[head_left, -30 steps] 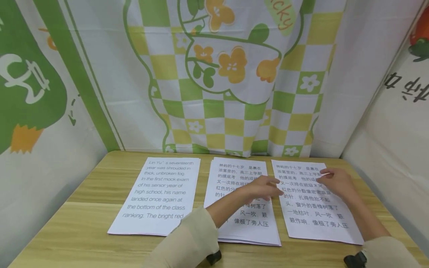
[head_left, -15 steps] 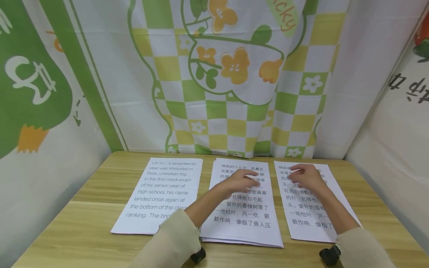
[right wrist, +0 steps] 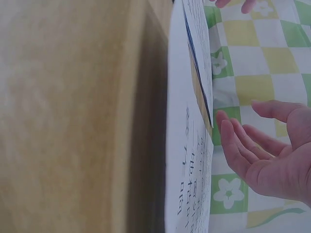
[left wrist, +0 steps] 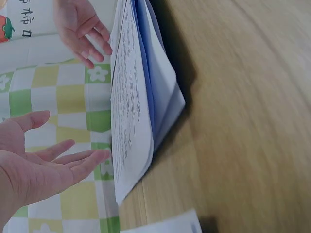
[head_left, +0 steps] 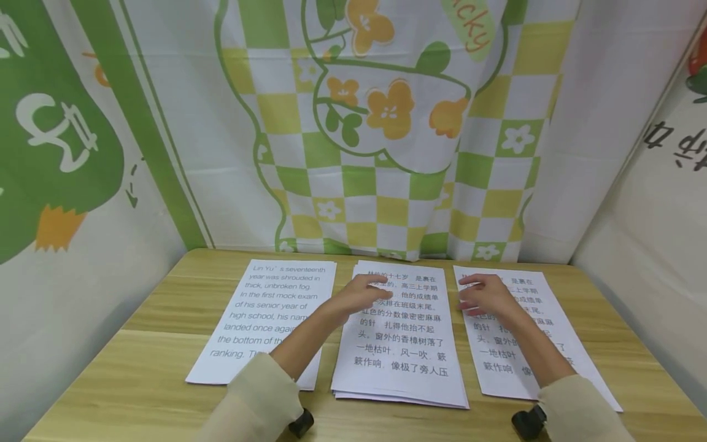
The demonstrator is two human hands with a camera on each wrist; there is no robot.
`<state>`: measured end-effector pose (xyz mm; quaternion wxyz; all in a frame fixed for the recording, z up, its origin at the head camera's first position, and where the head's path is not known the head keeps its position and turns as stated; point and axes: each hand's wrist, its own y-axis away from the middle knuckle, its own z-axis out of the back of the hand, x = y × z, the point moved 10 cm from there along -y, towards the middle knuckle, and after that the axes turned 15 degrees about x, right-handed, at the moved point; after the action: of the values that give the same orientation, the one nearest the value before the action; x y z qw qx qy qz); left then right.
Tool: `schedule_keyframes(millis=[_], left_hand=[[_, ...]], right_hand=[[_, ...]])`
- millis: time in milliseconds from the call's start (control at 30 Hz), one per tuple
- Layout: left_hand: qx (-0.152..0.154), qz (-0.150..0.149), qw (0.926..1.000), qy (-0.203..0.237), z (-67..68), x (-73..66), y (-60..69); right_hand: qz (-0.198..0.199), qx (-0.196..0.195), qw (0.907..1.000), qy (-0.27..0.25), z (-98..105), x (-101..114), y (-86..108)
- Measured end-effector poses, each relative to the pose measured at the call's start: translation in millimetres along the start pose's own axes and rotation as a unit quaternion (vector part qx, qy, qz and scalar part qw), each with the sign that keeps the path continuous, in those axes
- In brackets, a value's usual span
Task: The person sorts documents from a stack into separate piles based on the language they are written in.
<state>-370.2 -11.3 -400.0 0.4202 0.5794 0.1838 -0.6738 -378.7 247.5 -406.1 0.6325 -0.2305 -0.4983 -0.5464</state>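
Head view: on a wooden table [head_left: 138,362] I see three paper lots in a row: the left stack [head_left: 270,313] toward 7 o'clock, the middle stack [head_left: 403,344] between 5 and 6, the right paper [head_left: 494,347] at 4. My left hand [head_left: 350,298] is empty, fingers relaxed, over the middle stack's upper left; my right hand [head_left: 488,301] is likewise empty and loose-fingered over the right paper's upper left. The left stack reads "Lin Yu's seventeenth year was shrouded in thick, unbroken fog." The other two carry Chinese print, partly covered; on the middle one I make out 风一吹 and 像极了旁人压. The checked curtain [head_left: 364,190] shows "icky" at 1 o'clock, cut off. I find no brand.

Left wrist view: my left hand sits at 8 o'clock, palm bare, the right at 11. Between them and the table's bare wood, a stack's layers splay apart. I judge that handling it well means pinching all layers together and squaring the edges lightly, without creasing corners.

Right wrist view: my right hand, between 3 and 4 o'clock, grasps nothing; nearby print is too slanted to read.
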Motion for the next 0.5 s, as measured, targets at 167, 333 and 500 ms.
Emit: schedule_keyframes(millis=[167,333,500], left_hand=[[-0.021,0.009,0.9997,0.006,14.6,10.4,9.0],[-0.039,0.016,0.9991,0.002,26.3,19.0,20.6],[-0.058,0.036,0.9977,0.002,35.3,26.1,31.0]], right_hand=[[-0.005,0.017,0.9995,-0.026,-9,-1,-1.4],[0.002,0.02,0.9993,-0.032,-12,0,-1.7],[0.007,0.022,0.999,-0.039,-13,1,-2.0]])
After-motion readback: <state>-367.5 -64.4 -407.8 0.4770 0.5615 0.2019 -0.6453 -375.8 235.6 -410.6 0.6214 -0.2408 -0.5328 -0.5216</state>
